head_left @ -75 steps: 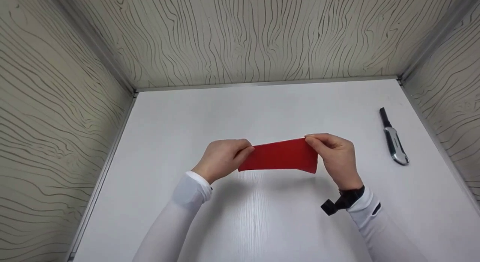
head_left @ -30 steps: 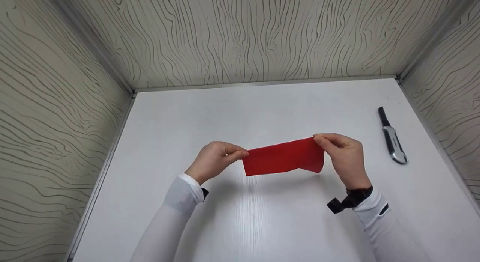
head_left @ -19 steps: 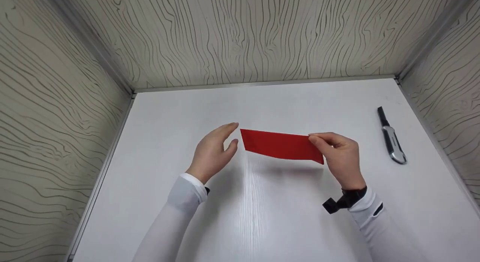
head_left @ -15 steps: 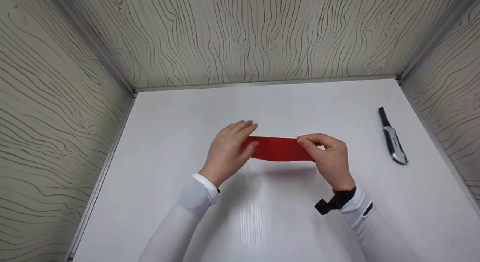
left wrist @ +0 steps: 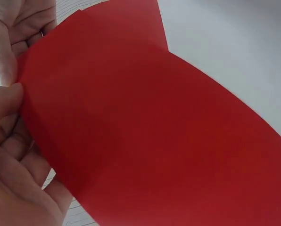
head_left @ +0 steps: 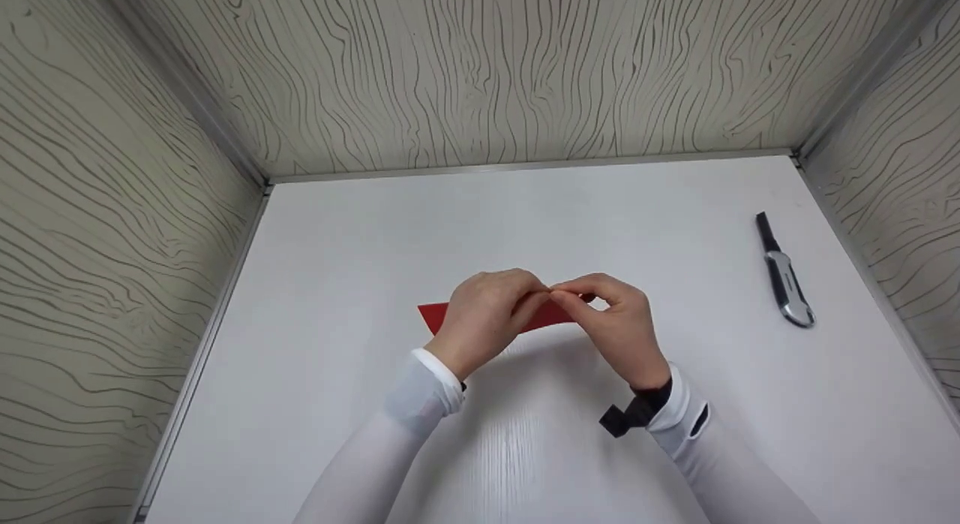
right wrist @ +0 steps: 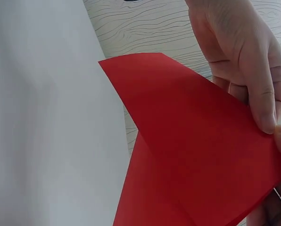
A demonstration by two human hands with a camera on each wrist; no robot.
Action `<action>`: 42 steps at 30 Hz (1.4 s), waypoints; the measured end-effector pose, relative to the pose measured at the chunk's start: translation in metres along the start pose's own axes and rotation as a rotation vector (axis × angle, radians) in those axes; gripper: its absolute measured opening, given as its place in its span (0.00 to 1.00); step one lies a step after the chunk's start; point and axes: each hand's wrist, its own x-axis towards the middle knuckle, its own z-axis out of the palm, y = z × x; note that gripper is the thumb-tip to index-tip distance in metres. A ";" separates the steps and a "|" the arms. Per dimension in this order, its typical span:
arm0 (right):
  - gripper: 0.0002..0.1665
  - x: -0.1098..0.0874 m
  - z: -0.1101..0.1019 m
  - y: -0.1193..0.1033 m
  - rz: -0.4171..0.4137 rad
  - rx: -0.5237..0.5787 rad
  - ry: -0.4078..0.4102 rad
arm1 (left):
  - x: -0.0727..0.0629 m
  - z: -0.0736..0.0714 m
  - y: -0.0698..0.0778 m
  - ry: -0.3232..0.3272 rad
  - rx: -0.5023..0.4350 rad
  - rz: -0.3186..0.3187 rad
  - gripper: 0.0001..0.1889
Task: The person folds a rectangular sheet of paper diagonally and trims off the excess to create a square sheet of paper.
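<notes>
Between the right hand [head_left: 622, 329] and utility knife [head_left: 786, 280] (well apart) a hand could pass, up to the back wall [head_left: 480, 73].

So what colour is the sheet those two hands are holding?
Red; the sheet shows best in the left wrist view, filling most of the picture.

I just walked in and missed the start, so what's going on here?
A person is holding a red sheet above a white table with both hands. The left hand and right hand pinch it close together, their fingertips meeting at its far edge. One end sticks out past the left hand, and the right wrist view shows one part of the sheet overlapping another. A knife lies off to the right on the table, with neither hand touching it.
</notes>
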 end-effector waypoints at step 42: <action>0.07 -0.002 -0.003 0.000 0.084 0.039 -0.065 | -0.002 -0.004 -0.007 -0.097 0.001 0.097 0.10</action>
